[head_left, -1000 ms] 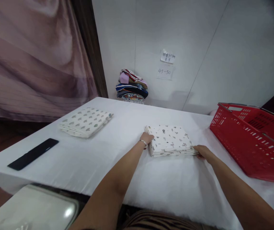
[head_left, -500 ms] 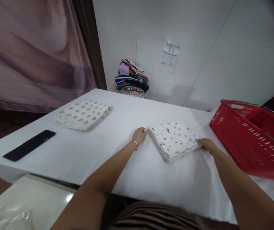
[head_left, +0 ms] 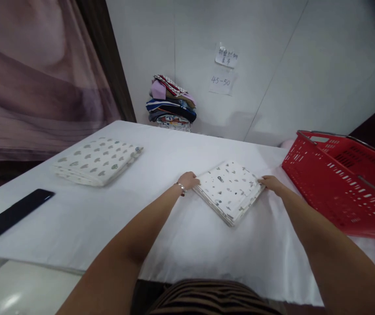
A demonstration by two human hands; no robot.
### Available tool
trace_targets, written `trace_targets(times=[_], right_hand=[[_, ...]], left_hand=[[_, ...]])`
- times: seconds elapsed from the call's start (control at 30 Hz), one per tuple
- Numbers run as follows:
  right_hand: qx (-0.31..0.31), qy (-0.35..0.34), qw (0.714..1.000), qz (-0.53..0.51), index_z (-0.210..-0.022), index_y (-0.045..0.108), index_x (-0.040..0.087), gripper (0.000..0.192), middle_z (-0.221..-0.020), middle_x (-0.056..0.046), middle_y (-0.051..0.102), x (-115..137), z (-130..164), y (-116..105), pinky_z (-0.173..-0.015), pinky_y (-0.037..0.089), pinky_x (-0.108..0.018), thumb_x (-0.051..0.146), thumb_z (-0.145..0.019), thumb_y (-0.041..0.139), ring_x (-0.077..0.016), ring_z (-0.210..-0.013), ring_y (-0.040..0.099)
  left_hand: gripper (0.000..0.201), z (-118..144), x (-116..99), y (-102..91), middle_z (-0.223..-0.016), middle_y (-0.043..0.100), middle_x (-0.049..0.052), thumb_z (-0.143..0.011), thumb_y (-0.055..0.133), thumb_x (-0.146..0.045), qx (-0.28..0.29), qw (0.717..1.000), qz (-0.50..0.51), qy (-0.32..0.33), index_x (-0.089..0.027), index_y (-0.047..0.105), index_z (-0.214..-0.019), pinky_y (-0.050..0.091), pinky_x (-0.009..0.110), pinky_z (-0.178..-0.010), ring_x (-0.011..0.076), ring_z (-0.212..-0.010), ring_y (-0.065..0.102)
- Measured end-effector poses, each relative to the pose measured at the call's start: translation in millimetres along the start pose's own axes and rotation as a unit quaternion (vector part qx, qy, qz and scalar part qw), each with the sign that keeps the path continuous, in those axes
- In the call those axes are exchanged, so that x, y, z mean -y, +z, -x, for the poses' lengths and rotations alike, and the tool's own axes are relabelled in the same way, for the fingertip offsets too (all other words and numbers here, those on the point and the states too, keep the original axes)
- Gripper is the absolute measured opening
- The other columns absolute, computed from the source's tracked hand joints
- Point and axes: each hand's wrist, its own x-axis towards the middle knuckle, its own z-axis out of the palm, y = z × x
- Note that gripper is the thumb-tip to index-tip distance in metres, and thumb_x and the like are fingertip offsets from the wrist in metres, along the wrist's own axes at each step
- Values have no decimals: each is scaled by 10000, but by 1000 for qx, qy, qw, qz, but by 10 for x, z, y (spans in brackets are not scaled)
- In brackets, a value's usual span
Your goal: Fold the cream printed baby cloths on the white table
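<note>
A folded white cloth [head_left: 228, 187] with small grey and green prints lies on the white-covered table [head_left: 161, 227], one corner pointing at me. My left hand [head_left: 188, 180], with a bracelet at the wrist, pinches its left corner. At the opposite corner, my right hand [head_left: 271, 183] has its fingers closed on the cloth's edge. Several layers show along the near sides. Further left rests a second folded cloth [head_left: 98, 161], cream with grey heart-like shapes, untouched by either hand.
To the right stands a red plastic basket [head_left: 335, 192] with metal handles. A long black flat object [head_left: 13, 216] lies at the table's left. Behind the table is a pile of folded fabrics [head_left: 171, 105] against the wall, below two paper signs [head_left: 222, 82].
The printed cloth has turned slightly, its right corner swinging away from me with my right hand. My left hand still grips the left corner. The view has shifted a little.
</note>
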Motion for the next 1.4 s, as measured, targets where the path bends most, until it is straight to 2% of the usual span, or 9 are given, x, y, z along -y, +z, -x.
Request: trace_targets(times=[0.17, 0.27, 0.37, 0.43, 0.53, 0.67, 0.87, 1.0, 1.4], right_hand=[[-21, -132, 984, 119, -877, 676, 137, 206, -891, -65, 683, 634, -423, 346, -744, 457, -268, 250, -760, 550, -200, -865, 608], [-33, -141, 979, 146, -1104, 621, 126, 353, -1142, -117, 618, 917, -551, 592, -911, 402, -331, 248, -784, 537, -249, -1087, 535], [-52, -117, 978, 163, -1245, 525, 94, 476, -1265, -183, 529, 997, -501, 689, -968, 365, -400, 277, -805, 526, -294, -1174, 474], [-82, -126, 976, 158, -1260, 513, 106, 484, -1294, -181, 508, 972, -366, 674, -975, 365, -414, 315, -823, 505, -293, -1172, 476], [-113, -196, 969, 99, -1156, 596, 133, 390, -1217, -132, 583, 906, -8, 652, -955, 393, -376, 307, -829, 473, -247, -1088, 539], [-25, -276, 961, -4, -892, 686, 182, 245, -902, -52, 698, 873, 688, 825, -803, 474, -332, 303, -781, 504, -202, -849, 619], [39, -373, 927, 17, -854, 679, 208, 181, -894, -31, 675, 992, 1490, 1293, -736, 454, -273, 236, -804, 507, -164, -820, 601], [12, -424, 898, 117, -875, 674, 198, 207, -910, -43, 644, 1108, 1636, 1463, -777, 410, -268, 224, -871, 468, -172, -904, 554], [-33, -434, 854, 283, -923, 656, 187, 213, -952, -65, 600, 1365, 1750, 1650, -780, 371, -270, 263, -913, 458, -183, -906, 503]], left_hand=[[387, 336, 388, -34, -1007, 660, 50, -688, 616, -370, -69, 996, 37, -44, -190, 591, -1030, 435, 247, -698, 186, -890, 601], [434, 463, 481, -42, -925, 668, 35, -698, 614, -392, -81, 994, 36, -61, -188, 558, -1077, 432, 249, -678, 180, -831, 609], [468, 505, 516, -90, -887, 673, 30, -708, 608, -473, -74, 996, 40, -39, -190, 569, -1079, 443, 259, -686, 181, -799, 615], [419, 528, 571, -119, -877, 679, 26, -755, 545, -508, -65, 995, 70, -3, -199, 610, -1030, 456, 264, -706, 175, -785, 620], [358, 594, 730, -96, -910, 691, 17, -794, 497, -454, -61, 985, 145, 75, -204, 650, -998, 471, 262, -760, 167, -824, 627], [347, 680, 956, 54, -929, 696, 16, -778, 535, -380, -98, 963, 205, 142, -201, 652, -1052, 473, 281, -829, 167, -873, 622], [311, 703, 1019, 188, -995, 681, 18, -783, 537, -291, -154, 955, 190, 167, -220, 659, -1061, 470, 295, -876, 160, -897, 614], [296, 736, 975, 167, -1075, 668, 11, -810, 508, -258, -159, 958, 165, 174, -226, 662, -1060, 446, 294, -925, 163, -976, 599], [282, 769, 935, 188, -1090, 666, 6, -865, 444, -254, -188, 958, 99, 191, -227, 664, -1039, 430, 281, -940, 157, -1003, 589]])
